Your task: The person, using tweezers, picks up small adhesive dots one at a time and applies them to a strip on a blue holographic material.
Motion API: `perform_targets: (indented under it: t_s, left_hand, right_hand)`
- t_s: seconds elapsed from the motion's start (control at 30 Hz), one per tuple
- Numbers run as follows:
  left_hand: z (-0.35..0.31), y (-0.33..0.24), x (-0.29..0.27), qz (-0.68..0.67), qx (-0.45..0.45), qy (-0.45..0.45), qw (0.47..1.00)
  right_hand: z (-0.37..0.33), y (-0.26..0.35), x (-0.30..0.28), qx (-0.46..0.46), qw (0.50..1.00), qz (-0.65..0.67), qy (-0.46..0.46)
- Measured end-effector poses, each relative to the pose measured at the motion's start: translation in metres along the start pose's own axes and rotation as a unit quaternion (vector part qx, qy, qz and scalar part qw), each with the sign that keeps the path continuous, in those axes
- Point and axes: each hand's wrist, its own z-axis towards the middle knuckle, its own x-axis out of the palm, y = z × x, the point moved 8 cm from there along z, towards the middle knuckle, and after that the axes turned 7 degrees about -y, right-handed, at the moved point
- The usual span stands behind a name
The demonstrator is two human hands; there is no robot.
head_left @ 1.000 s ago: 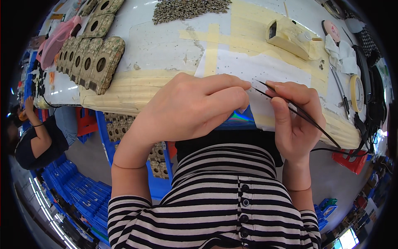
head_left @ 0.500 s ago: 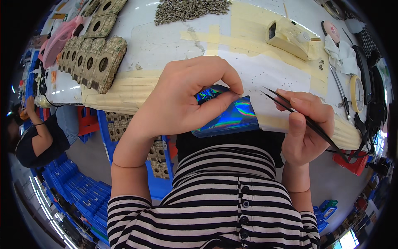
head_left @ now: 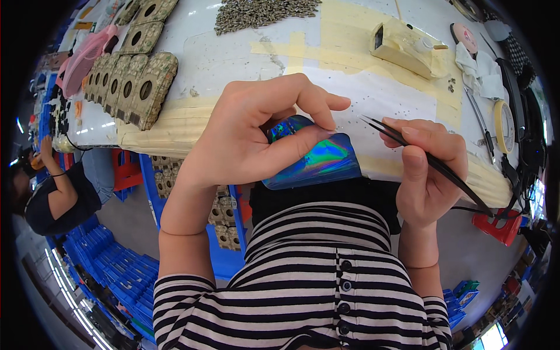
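Note:
My left hand [head_left: 245, 137] holds a curved, iridescent blue sheet [head_left: 326, 160] above the table's near edge. Its thumb and a finger close together at the sheet's upper side, while another finger points out to the right. Whether something tiny sits in that pinch I cannot make out. To the right, my right hand [head_left: 429, 166] is closed on slim black tweezers [head_left: 458, 182]. Their two tips are slightly apart and point up-left, a short way from my left fingertips. Nothing shows between the tips. Part of the sheet is hidden behind my left hand.
A pile of small metal parts [head_left: 262, 14] lies at the far side. Camouflage-patterned cases [head_left: 146, 90] stand in a row at left, near a pink basket [head_left: 87, 61]. A taped box [head_left: 405, 49], a tape roll [head_left: 503, 128] and cloths [head_left: 489, 76] are at right. Another person [head_left: 58, 192] sits far left.
My left hand and the sheet have shifted slightly left, and one left finger has straightened outward. The tweezers' tips have moved a little up and left.

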Motion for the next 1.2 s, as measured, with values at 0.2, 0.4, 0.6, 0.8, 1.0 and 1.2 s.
perform_targets:
  t_s: [0.2,0.4,0.6,0.8,1.0,1.2]
  left_hand:
    - [0.000,0.001,-0.004,-0.033,-0.017,-0.005,0.999]
    - [0.001,0.003,-0.006,-0.086,0.010,-0.008,0.996]
    - [0.001,0.004,-0.007,-0.106,0.002,-0.017,0.994]
    - [-0.001,0.005,-0.008,-0.173,-0.040,-0.011,0.984]
    - [-0.001,0.006,-0.011,-0.247,-0.032,-0.011,0.968]
    - [0.001,0.003,-0.008,-0.242,-0.038,-0.004,0.970]
  right_hand:
    - [0.010,0.000,0.003,0.030,1.000,-0.003,0.001]
    - [0.011,0.005,0.001,0.023,1.000,-0.002,-0.006]
    - [0.012,0.011,0.007,0.016,0.999,-0.042,0.012]
    - [0.018,0.021,0.028,-0.101,0.986,-0.132,0.003]
    - [0.024,0.024,0.037,-0.145,0.980,-0.134,0.005]
    - [0.025,0.017,0.038,-0.125,0.982,-0.140,0.000]
